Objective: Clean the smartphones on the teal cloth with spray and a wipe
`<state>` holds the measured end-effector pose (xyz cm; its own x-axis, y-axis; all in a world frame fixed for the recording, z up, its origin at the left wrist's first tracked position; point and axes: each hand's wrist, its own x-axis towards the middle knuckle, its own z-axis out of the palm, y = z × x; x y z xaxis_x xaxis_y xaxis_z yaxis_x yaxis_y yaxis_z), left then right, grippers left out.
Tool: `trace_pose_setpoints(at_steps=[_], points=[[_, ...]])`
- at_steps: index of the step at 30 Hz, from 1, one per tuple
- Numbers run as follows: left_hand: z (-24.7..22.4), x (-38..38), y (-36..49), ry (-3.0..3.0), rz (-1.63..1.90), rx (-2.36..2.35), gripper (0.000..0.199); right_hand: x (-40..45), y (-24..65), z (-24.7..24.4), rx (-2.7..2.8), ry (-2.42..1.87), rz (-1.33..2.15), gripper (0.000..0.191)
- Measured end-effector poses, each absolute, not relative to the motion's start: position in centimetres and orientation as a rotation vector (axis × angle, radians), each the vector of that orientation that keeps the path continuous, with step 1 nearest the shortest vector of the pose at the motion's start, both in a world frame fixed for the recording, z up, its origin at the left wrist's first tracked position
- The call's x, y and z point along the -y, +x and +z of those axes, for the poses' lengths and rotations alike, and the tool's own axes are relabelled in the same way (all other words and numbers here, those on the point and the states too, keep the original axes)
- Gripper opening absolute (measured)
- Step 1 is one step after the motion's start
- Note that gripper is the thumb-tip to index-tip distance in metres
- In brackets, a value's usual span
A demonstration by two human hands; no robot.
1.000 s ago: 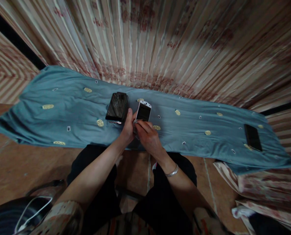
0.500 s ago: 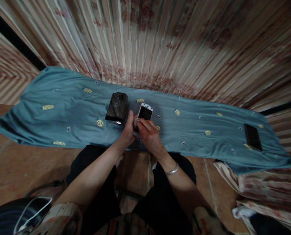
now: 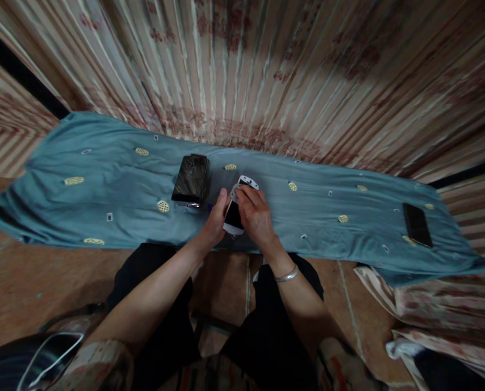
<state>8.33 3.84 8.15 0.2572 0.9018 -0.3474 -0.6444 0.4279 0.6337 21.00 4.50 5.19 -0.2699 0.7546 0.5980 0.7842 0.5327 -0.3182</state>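
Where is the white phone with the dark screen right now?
In the head view, the white phone is near the centre, held in the left hand with the right hand over it, right of the stack of glossy black rectangular devices.

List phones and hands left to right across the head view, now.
Phone stack → left hand → white phone → right hand → lone black phone.

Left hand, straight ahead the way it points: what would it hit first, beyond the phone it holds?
Probably the right hand, which partly covers the white phone; depth is hard to judge.
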Motion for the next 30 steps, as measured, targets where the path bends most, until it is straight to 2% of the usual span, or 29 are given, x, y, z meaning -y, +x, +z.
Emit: trace_pose_setpoints(at_steps=[11, 20, 30], points=[[8.5, -3.9, 8.4, 0.474, 1.089, -0.746, 0.052, -5.2, 21.0, 5.4, 2.018, -1.239, -0.200, 0.043], [8.1, -4.2, 8.7, 0.507, 1.124, -0.736, 0.051, -5.9, 21.3, 5.5, 2.012, -1.289, -0.092, 0.051], [7.4, -4.3, 8.3, 0.585, 1.124, -0.714, 0.062, -6.1, 21.9, 5.4, 2.074, -1.338, -0.110, 0.054]])
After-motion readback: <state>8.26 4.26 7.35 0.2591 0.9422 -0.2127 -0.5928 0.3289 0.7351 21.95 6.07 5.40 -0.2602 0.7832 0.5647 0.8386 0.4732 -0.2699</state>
